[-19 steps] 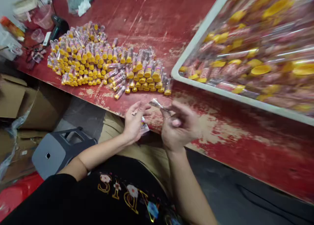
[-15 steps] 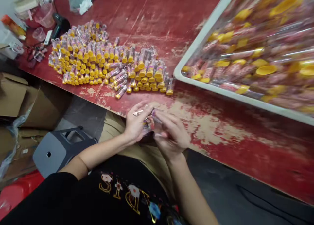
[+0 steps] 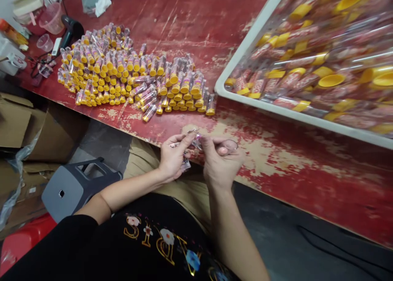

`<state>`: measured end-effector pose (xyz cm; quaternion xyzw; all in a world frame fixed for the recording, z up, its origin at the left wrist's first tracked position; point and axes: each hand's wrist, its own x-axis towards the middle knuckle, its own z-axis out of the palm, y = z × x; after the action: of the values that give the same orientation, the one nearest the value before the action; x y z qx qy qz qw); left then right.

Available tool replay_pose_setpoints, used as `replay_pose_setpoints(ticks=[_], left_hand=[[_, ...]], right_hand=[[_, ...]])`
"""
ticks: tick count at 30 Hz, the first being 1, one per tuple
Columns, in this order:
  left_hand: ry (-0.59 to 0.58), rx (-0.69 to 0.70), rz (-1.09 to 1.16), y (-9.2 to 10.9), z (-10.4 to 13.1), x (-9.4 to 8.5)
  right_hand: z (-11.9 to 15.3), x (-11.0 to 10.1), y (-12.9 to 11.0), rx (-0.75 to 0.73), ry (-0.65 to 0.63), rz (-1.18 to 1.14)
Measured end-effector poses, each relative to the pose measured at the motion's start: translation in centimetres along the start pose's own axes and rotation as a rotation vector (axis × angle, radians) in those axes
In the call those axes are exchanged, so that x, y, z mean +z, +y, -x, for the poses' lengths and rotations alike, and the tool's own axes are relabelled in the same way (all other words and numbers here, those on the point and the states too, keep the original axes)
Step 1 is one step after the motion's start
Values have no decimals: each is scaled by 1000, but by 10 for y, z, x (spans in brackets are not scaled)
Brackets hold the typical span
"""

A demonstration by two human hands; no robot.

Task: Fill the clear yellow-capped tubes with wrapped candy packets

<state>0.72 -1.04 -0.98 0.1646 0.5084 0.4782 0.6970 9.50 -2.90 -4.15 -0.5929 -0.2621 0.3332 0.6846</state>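
Observation:
My left hand (image 3: 172, 157) is closed around several thin clear plastic sleeves (image 3: 185, 165) with dark print. Its thumb and fingertips meet the right fingertips at a crinkled piece of printed film (image 3: 197, 141). My right hand (image 3: 221, 164) pinches that film between thumb and forefinger. Its curled fingers also hold a clear tube (image 3: 232, 145), whose round end shows beyond the knuckles; the rest is hidden. Both hands are above the table's front edge. Past them lies a big stack of clear tubes with yellow caps (image 3: 107, 74), wrapped in printed film.
A white-rimmed tray (image 3: 294, 116) full of larger clear tubes with yellow caps stands at right on the worn red table (image 3: 190, 23). At back left are a black heat gun (image 3: 72, 29) and pink basket (image 3: 52, 19). A grey stool (image 3: 70, 191) and cardboard boxes (image 3: 46, 138) stand at left.
My right hand has turned and drawn slightly right, and the clear tube end now shows in it. Fingertips of both hands now meet at the film. The view has shifted slightly.

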Motion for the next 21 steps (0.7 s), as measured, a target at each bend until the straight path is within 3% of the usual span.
replay_pose_setpoints(ticks=[4,7,9,12,17,19,21], left_hand=[[34,17,15,9,-5,-1],[33,-23,34,17,-8,-5],[29,-42,38,19,-9,-7],[21,-8,54,14,-9,-7],[-47,93,76,3,-4,-4],[-69,62,89,4,-2,-2],[-58,-48,122,9,-1,0]], right_hand=[[-4,-22,-6,134,-223,-159],[6,-44,-17,69,-303,15],[17,-52,-23,-20,-276,119],[28,-50,-23,-38,-232,77],[18,-27,-7,144,-198,30],[10,-23,-1,111,-173,87],[4,-24,2,114,-237,89]])
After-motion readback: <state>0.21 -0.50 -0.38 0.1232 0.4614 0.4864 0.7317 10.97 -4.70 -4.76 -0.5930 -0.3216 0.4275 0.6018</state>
